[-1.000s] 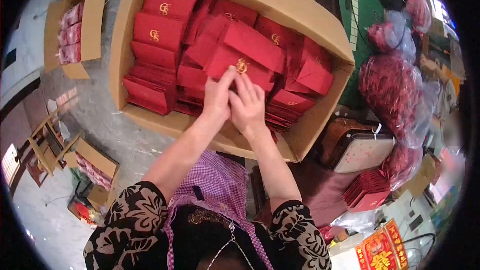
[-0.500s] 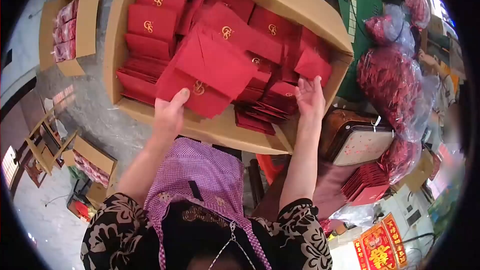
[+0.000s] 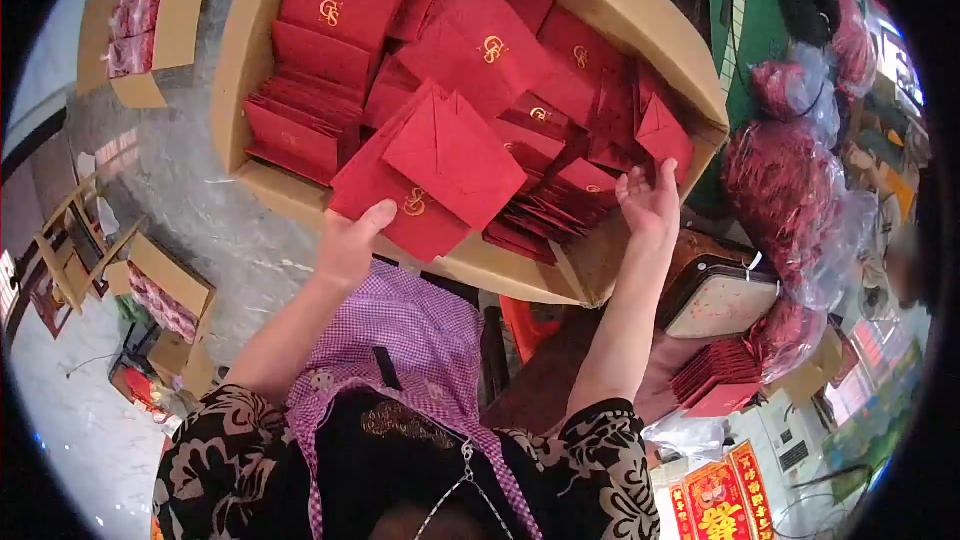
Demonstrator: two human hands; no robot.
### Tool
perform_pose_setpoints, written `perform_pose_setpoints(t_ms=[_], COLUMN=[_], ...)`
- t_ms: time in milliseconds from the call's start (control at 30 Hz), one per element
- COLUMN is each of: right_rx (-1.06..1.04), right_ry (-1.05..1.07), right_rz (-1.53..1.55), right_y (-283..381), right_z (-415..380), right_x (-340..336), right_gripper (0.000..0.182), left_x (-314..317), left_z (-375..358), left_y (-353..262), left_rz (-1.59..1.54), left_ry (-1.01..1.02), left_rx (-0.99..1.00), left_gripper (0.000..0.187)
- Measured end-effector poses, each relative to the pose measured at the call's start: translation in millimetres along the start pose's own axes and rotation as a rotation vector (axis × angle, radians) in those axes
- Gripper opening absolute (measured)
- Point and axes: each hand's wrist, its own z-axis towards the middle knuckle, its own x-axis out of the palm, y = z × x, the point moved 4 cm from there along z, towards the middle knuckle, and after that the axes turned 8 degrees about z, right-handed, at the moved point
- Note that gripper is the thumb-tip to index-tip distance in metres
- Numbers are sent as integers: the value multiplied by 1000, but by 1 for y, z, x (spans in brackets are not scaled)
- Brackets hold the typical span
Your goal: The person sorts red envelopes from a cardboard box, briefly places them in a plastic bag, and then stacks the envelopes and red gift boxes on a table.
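Observation:
A large cardboard box (image 3: 237,70) is filled with red envelopes (image 3: 328,8), many with a gold monogram. At the box's near side, my left hand (image 3: 348,240) pinches a small stack of red envelopes (image 3: 405,225) with its thumb on top. One envelope (image 3: 455,155) lies askew over that stack, its flap side up. By the right end of the box, my right hand (image 3: 650,202) is palm up with fingers apart, its fingertips beside a tilted red envelope (image 3: 661,130). Whether they touch it I cannot tell.
Smaller open cartons with wrapped packs stand at upper left (image 3: 178,10) and lower left (image 3: 180,275). On the right are a brown case (image 3: 725,302), a row of red envelopes (image 3: 718,375) and plastic bags of red material (image 3: 780,175). A red chair part (image 3: 525,325) shows below the box.
The view has shifted, so the box appears further right. The stack in my left hand sits nearer the box's front edge, apart from the monogrammed envelopes behind it.

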Motion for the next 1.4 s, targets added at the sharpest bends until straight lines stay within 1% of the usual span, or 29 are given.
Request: perform_pose_setpoints(t_ms=[67, 133, 200, 267, 333, 367, 433, 467, 533, 567, 633, 667, 733, 800, 867, 933, 967, 1000, 1067, 1100, 1167, 1200, 1267, 1300, 1333, 1367, 1400], right_rx=[48, 82, 11, -22, -101, -99, -92, -105, -32, -36, -30, -34, -51, -108, -130, -215, -270, -270, -374, -428, -508, -483, -343, -267, -270, -300, -308], right_ry=[-80, -49, 13, 24, -10, -10, -2, 65, 68, 77, 71, 61, 46, 125, 112, 203, 247, 247, 440, 479, 549, 641, 716, 591, 701, 668, 678], right_rz=[-9, -4, 5, 3, 60, 60, 160, 156, 207, 210, 228, 244, 253, 211, 210, 196, 199, 200, 174, 134, 37, -24, -194, -351, -450, -754, -727], right_y=[-6, -7, -4, -2, 1, 2, 3, 2, 0, -1, -3, -2, -6, -8, -14, -16, -16, -17, -20, -20, -27, -31, -46, -55, -66, -72, -83], right_z=[0, 5, 10, 12, 14, 15, 18, 18, 18, 23, 31, 35, 23, 9, -6, -26, -25, -32, -51, -57, -100, -113, -130, -126, -132, -138, -142], right_x=[-3, -5, -4, -2, -2, -1, 1, 4, 7, 5, -4, -10, -12, -13, -16, -12, -21, -26, -28, -31, -5, 1, 3, -13, -4, 3, 11], right_gripper=[34, 37, 37, 34, 28, 28, 20, 21, 21, 20, 18, 17, 17, 16, 19, 23, 20, 20, 21, 30, 41, 49, 48, 46, 43, 39, 40], left_x=[-1, -2, -2, -2, -2, -2, -4, -1, 3, 3, 5, 6, 3, 2, 5, 1, 0, 1, 3, 3, 3, 3, 6, 8, 11, 12, 13], left_z=[-1, -1, -1, 0, 2, 3, 5, 7, 9, 11, 15, 16, 18, 20, 23, 26, 27, 27, 29, 30, 34, 35, 34, 34, 33, 32, 29], left_y=[-1, -1, -3, -3, -1, 2, 4, 4, 1, 2, 6, 3, 4, 3, -3, 0, 2, 1, -2, -1, 1, 0, 1, 2, 4, 5, 8], left_rz=[7, 17, 45, 54, 63, 57, 61, 43, 1, 7, -94, -139, -116, -95, -99, -102, -105, -105, -83, -82, -64, -62, -20, -19, -21, -22, 34], left_ry=[-7, -14, -6, -6, -6, -8, -19, -5, 21, 14, 17, 47, 42, 42, 101, 106, 109, 111, 122, 128, 161, 171, 215, 229, 240, 250, 279], left_rx=[-10, -20, -18, -12, -7, -28, -47, -48, -53, -49, -87, -59, -64, -71, -43, -58, -75, -74, -66, -65, -75, -75, -117, -118, -134, -151, -166], left_gripper=[42, 42, 41, 41, 41, 41, 40, 40, 38, 38, 35, 34, 35, 35, 37, 37, 38, 38, 39, 39, 40, 40, 39, 39, 38, 37, 35])
